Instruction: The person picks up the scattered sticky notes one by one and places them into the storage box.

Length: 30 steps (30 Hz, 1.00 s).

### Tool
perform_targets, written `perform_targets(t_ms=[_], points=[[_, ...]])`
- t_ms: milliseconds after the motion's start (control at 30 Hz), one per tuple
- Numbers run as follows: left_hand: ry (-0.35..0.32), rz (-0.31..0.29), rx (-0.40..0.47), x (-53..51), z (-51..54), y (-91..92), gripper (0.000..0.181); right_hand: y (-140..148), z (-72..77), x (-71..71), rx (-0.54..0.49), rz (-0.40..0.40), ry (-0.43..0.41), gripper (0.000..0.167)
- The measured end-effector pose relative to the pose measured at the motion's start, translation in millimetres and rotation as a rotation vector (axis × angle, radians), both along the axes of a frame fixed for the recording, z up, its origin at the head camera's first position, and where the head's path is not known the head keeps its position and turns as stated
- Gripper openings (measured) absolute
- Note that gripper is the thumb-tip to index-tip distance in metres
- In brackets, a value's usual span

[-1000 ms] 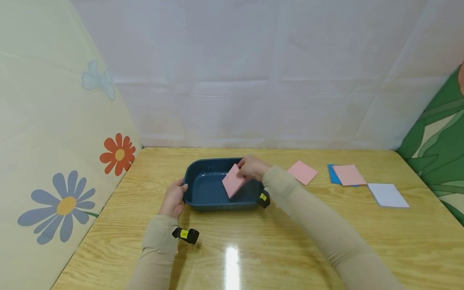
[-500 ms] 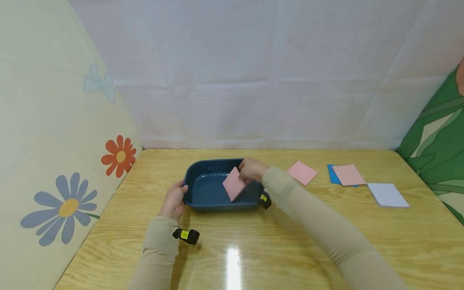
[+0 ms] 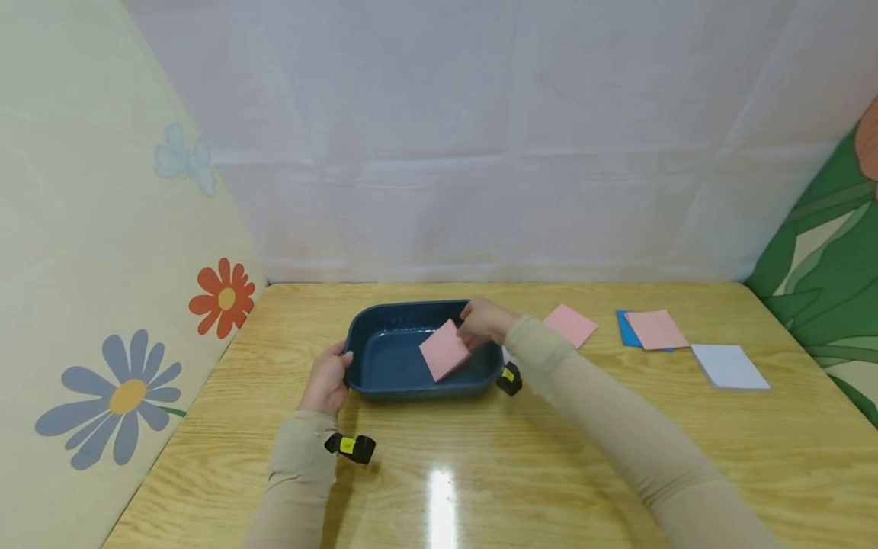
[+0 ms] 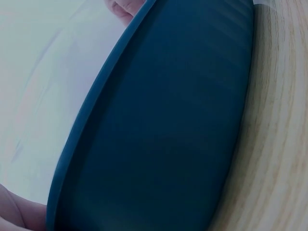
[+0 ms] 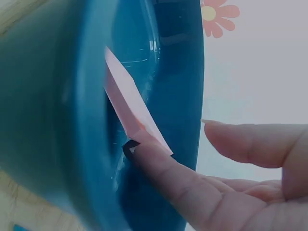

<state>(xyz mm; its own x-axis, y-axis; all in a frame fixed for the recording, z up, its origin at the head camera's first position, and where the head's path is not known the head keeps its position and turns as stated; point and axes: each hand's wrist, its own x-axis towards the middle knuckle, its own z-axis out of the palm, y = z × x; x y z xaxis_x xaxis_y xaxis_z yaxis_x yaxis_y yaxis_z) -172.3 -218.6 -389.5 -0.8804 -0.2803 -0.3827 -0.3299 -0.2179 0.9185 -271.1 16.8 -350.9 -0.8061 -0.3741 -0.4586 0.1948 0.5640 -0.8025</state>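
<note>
In the head view a deep blue rectangular baking dish (image 3: 405, 392) stands on the wooden table. My left hand (image 3: 328, 380) grips its left end, thumb over the rim; the left wrist view shows mostly the dish's outer wall (image 4: 159, 125). Inside, toward the right, a pink sticky note pad (image 3: 444, 351) lies tilted. My right hand (image 3: 485, 320) reaches over the dish's right end. In the right wrist view a fingertip (image 5: 151, 156) touches the pad's lower end, while the thumb (image 5: 236, 142) stands well apart from it.
Right of the dish lies a second pink pad (image 3: 571, 325), partly behind the right sleeve. Farther right, another pink pad (image 3: 657, 329) overlaps a blue one (image 3: 627, 332), with a white pad (image 3: 730, 367) beside them. A white cloth (image 3: 439, 152) hangs behind the table.
The pink pad has tipped down flatter inside the dish, and my right hand has loosened its pinch and drawn slightly to the right. My left hand keeps its grip on the rim.
</note>
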Motion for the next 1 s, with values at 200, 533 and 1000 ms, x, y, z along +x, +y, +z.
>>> perform_targets(t_ms=[200, 533, 1000], points=[[-0.001, -0.001, 0.000, -0.5, -1.2, -0.2, 0.047, 5.6, -1.1, 1.2, 0.000, 0.015, 0.012, 0.051], [0.005, -0.006, -0.005, -2.5, -3.0, -0.5, 0.047, 15.1, 3.0, 3.5, -0.027, 0.012, 0.019, 0.050], [-0.009, -0.011, -0.014, -3.2, -3.2, -1.0, 0.047, 44.4, 4.1, 8.1, -0.130, 0.012, 0.059, 0.042]])
